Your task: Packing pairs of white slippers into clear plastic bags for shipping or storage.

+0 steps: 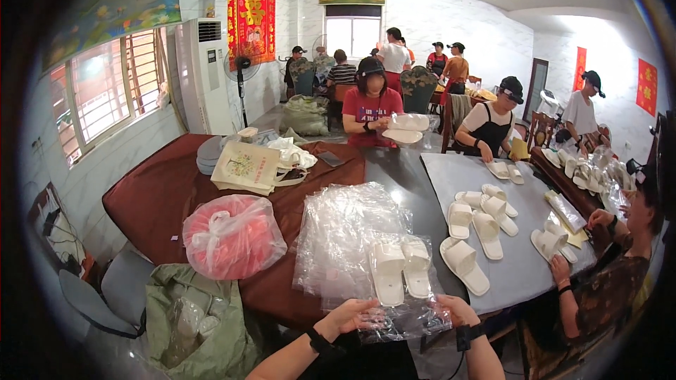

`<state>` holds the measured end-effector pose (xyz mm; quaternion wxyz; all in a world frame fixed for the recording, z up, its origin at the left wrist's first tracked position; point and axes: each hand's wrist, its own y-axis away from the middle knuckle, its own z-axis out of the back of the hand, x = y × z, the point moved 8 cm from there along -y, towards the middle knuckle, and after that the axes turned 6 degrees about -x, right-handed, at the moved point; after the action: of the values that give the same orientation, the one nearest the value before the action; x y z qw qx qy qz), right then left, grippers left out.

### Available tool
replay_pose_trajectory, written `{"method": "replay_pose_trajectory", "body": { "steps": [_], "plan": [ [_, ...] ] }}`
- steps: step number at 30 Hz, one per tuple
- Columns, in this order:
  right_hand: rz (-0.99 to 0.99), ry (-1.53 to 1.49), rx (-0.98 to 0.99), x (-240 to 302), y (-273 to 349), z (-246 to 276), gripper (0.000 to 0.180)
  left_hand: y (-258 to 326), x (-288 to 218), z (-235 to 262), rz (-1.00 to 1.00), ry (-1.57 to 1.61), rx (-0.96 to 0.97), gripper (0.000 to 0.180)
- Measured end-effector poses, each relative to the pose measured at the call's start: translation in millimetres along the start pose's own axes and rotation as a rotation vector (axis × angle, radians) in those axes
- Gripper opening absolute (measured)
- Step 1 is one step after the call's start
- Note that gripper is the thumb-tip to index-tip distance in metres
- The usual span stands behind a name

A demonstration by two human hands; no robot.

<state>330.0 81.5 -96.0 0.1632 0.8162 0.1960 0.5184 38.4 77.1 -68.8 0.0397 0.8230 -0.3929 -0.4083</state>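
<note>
Two cream slippers (389,274) sit side by side at five o'clock in my view, open toes pointing toward twelve, with a clear bag (405,320) about them; from this far off I cannot tell whether they lie inside it or on it. The left hand (350,315), at six, reaches in with fingers nearly straight and slightly apart against the film. The right hand (458,312), at five, has its fingers bent at the bag's other edge. I cannot tell whether either one pinches the plastic.

Just beside the pair, toward its ten o'clock, I have a pile of bags (327,239) on a brown cloth (155,186). A pink bundle (236,239) rests at eight, a green sack (211,352) at seven. At four, more slippers (465,267) lie on a grey board (458,172), where a co-worker (612,274) touches a pair; at one, a co-worker in red (366,105) holds another.
</note>
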Motion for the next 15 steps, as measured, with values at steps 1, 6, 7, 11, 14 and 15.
{"method": "replay_pose_trajectory", "body": {
  "steps": [1,6,7,11,14,15],
  "plan": [
    [0.018,-0.009,-0.006,-0.2,-2.4,2.7,0.036,-0.9,-0.3,-2.1,-0.002,-0.016,0.011,0.058],
    [0.000,-0.002,-0.027,1.6,-5.6,8.5,0.042,-4.4,-0.6,-6.0,-0.049,-0.060,0.023,0.051],
    [-0.086,-0.136,0.189,-5.4,-9.9,13.7,0.044,-7.5,-2.1,-13.4,-0.088,-0.103,0.080,0.046],
    [0.083,-0.112,0.115,21.8,25.9,-41.1,0.047,5.3,-7.0,-21.0,-0.055,-0.016,0.120,0.053],
    [0.183,-0.108,0.157,38.3,37.8,-44.8,0.048,7.8,-11.1,-29.0,-0.056,0.037,0.159,0.057],
    [0.206,-0.082,0.149,36.4,33.5,-27.6,0.054,9.2,-14.3,-35.2,-0.048,0.029,0.178,0.061]
  ]
}}
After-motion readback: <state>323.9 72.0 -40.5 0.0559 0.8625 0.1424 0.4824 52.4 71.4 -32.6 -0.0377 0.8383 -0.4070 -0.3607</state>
